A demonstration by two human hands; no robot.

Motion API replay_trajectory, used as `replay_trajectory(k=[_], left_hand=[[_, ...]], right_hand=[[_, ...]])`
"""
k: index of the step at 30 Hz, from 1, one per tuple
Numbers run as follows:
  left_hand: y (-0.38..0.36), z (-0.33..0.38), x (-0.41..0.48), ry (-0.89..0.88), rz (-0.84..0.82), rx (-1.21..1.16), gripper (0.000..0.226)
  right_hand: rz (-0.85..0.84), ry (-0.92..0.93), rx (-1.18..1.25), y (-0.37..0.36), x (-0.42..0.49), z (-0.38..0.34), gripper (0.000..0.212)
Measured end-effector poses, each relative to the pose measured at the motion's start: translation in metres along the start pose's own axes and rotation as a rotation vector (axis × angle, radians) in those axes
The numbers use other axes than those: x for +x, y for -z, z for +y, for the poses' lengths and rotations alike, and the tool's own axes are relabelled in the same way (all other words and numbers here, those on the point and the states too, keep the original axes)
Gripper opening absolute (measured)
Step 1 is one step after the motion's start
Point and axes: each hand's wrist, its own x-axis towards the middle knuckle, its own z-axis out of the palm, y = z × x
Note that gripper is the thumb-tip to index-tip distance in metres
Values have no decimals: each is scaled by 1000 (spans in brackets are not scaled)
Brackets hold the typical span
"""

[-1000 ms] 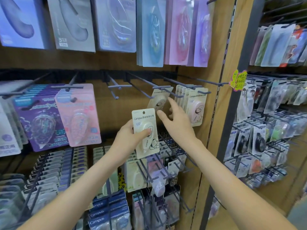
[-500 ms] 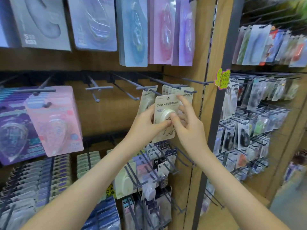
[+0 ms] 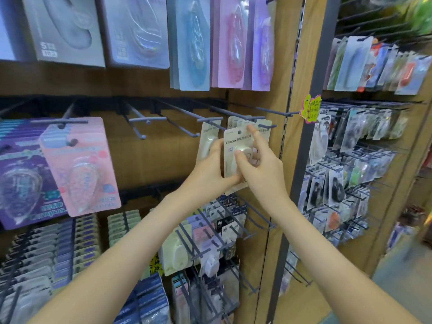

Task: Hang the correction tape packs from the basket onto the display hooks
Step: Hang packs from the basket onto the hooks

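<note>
The step in hand was the hanging itself: one correction tape pack (image 3: pixel 234 145) was held up in front of the display, upright with its printed face toward the camera, its punch hole (image 3: pixel 239 132) not yet threaded. The tip of the target hook (image 3: pixel 268 125) lay between two and three o'clock from that hole, just beside the card's top corner, and a row of hung packs (image 3: pixel 263 132) of the same kind sat directly behind the card. A single cream pack (image 3: pixel 207 139) hung on the neighbouring hook at about ten o'clock. The basket was out of view.

By my judgement the next move called for a short shift toward three o'clock to line the hole up with the hook tip, then a push back along the wire.

The left hand (image 3: pixel 208 174) gripped the pack from seven o'clock, fingers curled round its left edge and lower part. The right hand (image 3: pixel 260 170) pinched it from five o'clock: the thumb (image 3: pixel 240 158) pressed on the blister, the index finger (image 3: pixel 254 134) stretched up toward the top right corner near the hook, the remaining fingers bent behind the card
</note>
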Motion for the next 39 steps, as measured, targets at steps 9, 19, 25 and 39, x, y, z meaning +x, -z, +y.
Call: replay_trajectory(k=[9,19,25,39], left_hand=[[8,-29,-2,-56,229,421,79],[1,-58,-15,-24,270,499,69],[-68,-48,-70,-278,218,567,62],[-448,-114,-266,133,-525,264,42]], right_hand=[[-70,2,-186,-34,29,7,58],[-48,41,-257,-62,32,21,53],[-90,144,-322,-7,-62,45,47],[-261,-556,-491,231,-367,281,46]])
